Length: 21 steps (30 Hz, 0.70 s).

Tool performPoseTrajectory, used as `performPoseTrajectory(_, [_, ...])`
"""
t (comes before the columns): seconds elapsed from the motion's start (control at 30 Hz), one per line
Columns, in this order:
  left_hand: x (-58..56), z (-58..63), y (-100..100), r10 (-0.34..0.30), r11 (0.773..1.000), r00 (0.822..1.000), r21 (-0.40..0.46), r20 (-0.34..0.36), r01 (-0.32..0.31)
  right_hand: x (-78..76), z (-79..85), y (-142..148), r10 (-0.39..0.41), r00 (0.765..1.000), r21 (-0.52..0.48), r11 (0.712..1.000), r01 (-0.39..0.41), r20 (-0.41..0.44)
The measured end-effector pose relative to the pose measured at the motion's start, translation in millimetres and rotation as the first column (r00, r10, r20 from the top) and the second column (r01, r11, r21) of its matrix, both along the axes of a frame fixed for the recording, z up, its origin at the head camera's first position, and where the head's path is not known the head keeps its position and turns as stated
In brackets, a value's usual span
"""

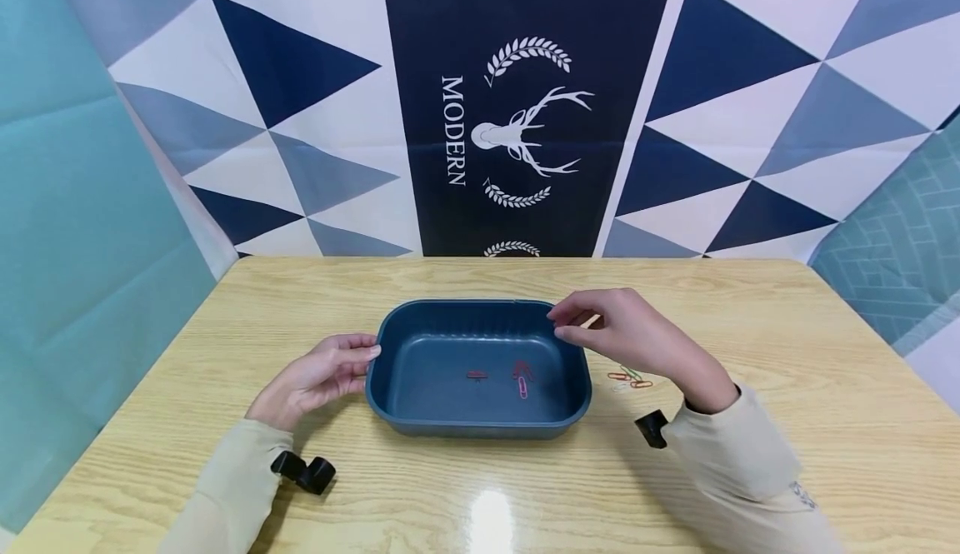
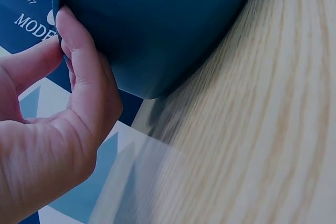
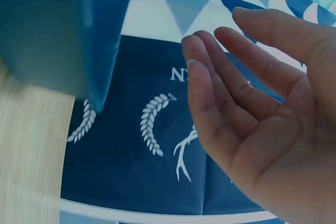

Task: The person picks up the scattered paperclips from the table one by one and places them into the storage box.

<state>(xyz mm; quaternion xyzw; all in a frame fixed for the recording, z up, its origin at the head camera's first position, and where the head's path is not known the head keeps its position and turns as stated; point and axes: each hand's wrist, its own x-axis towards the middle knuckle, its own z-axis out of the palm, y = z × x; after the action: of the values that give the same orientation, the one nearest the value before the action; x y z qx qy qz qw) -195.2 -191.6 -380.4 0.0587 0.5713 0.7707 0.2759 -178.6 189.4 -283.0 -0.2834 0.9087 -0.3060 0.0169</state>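
A smooth dark blue tray (image 1: 442, 408), rectangular with rounded corners, holds small looped red and pink paper clips (image 1: 522, 388). The left hand (image 1: 318, 376) pinches its left rim; the right hand (image 1: 618, 329) hovers by the far right corner, fingers loosely bent, thumb apart, gripping nothing visible. The pale wood-grain table (image 1: 360, 496) also bears loose clips (image 1: 641, 384) right of the tray. Behind hangs a triangle-patterned backdrop (image 1: 292, 54). Some clips overlap, too small to count; both sleeves run out of frame.

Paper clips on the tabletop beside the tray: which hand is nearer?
Right. The right hand is raised by the tray, close to the paper clips; the left hand holds the tray's left end, opposite them.
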Motion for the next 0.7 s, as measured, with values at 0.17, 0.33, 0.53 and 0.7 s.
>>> performPoseTrajectory(0.17, [-0.8,0.0,1,-0.004,1.000,1.000,-0.001,0.007,0.004,3.9,-3.4,17,-0.025,0.999,0.028,0.999,0.026,-0.038])
performPoseTrajectory(0.33, [-1.6,2.3,2,-0.013,1.000,1.000,0.001,0.002,0.013,0.8,-10.5,39,-0.060,0.997,0.069,0.996,0.064,-0.053])
performPoseTrajectory(0.53, [-0.8,0.8,0,-0.006,1.000,1.000,0.000,0.006,0.006,-11.2,-31.3,63,0.030,0.996,0.161,0.986,-0.042,0.078])
performPoseTrajectory(0.7, [-0.1,0.1,-2,0.000,1.000,1.000,0.007,0.007,0.000,-18.5,-41.8,75,0.052,0.988,0.174,0.982,-0.077,0.144])
